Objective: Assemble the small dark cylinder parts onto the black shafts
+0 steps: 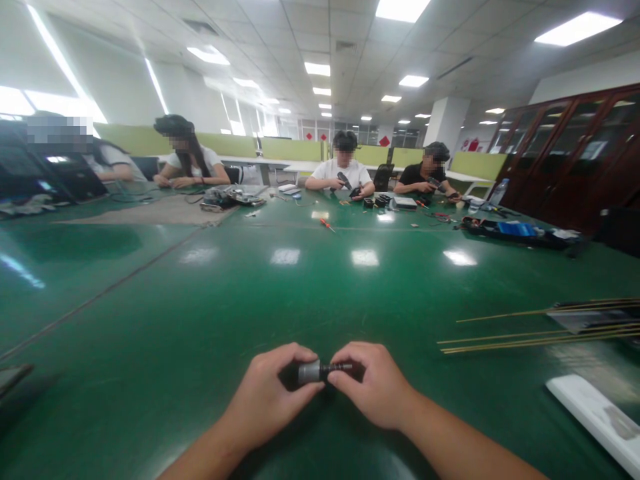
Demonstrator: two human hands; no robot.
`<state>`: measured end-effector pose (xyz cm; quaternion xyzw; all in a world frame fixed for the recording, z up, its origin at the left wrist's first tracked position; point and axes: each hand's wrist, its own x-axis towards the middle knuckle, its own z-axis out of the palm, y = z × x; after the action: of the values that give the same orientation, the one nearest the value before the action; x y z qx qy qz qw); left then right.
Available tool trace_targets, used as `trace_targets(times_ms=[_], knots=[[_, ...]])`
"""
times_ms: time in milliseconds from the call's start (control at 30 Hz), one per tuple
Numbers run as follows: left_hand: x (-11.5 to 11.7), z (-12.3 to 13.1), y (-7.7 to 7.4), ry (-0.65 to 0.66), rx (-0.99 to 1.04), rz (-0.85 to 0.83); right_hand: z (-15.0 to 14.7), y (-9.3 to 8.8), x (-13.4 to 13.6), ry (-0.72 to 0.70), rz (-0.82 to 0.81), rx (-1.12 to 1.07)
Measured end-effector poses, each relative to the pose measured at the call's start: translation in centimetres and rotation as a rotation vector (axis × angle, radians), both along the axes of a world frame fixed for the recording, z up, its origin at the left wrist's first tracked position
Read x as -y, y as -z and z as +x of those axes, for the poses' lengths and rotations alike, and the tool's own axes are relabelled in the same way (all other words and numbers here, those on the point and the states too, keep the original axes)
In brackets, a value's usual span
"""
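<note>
My left hand (267, 400) and my right hand (376, 390) meet low in the middle of the view, just above a green table (210, 307). Between them they pinch a small part (316, 371): a short grey metal cylinder with a thin dark shaft sticking out to the right. The left fingers are curled round the grey cylinder end. The right thumb and fingers are closed on the dark shaft end. What the part is I cannot make out.
Several thin brass rods (530, 337) lie to the right, with a white flat piece (595, 417) nearer me. A red-handled screwdriver (327, 225) and a black tool tray (515, 232) lie farther off. Several people sit working at the far side.
</note>
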<state>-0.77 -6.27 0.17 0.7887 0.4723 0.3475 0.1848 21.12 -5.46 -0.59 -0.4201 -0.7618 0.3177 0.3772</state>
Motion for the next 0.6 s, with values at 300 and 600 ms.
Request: trace_targets(times_ms=[300, 600], knots=[[-0.15, -0.32, 0.08, -0.014, -0.005, -0.008, 0.04, 0.00, -0.12, 0.019, -0.003, 0.004], [-0.04, -0.23, 0.01, -0.019, 0.003, -0.005, 0.17, 0.13, -0.15, 0.018, -0.004, 0.005]])
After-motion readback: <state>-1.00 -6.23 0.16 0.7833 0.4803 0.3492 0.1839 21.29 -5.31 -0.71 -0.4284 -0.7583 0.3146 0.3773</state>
